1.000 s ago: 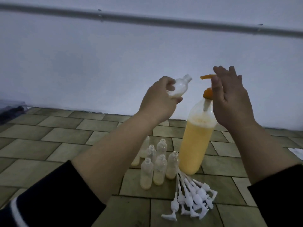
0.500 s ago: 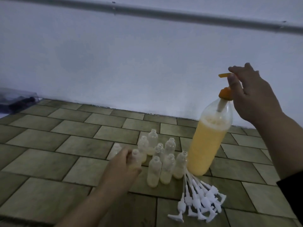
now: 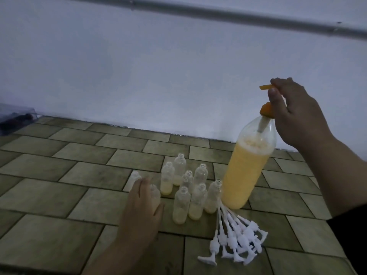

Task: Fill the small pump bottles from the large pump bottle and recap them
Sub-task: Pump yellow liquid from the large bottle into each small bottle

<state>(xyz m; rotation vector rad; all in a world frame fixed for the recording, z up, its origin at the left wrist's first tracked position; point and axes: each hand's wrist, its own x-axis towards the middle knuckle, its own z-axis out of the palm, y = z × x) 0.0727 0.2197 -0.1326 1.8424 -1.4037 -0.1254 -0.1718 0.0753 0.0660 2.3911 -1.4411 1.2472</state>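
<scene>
The left hand [image 3: 142,205] curled round a small bottle [image 3: 155,194] beside the cluster; the right hand [image 3: 294,114] pinched the pump head [image 3: 267,87] atop the big bottle [image 3: 248,165]. Likely fetching another: next, lift its mouth beneath those fingertips.

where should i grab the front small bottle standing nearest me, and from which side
Grip the front small bottle around its clear upper body, just below the open neck, coming from above and the near side. It stands upright and uncapped with liquid at the bottom, and other small bottles crowd its right and rear, so a side approach there would likely knock them.
</scene>
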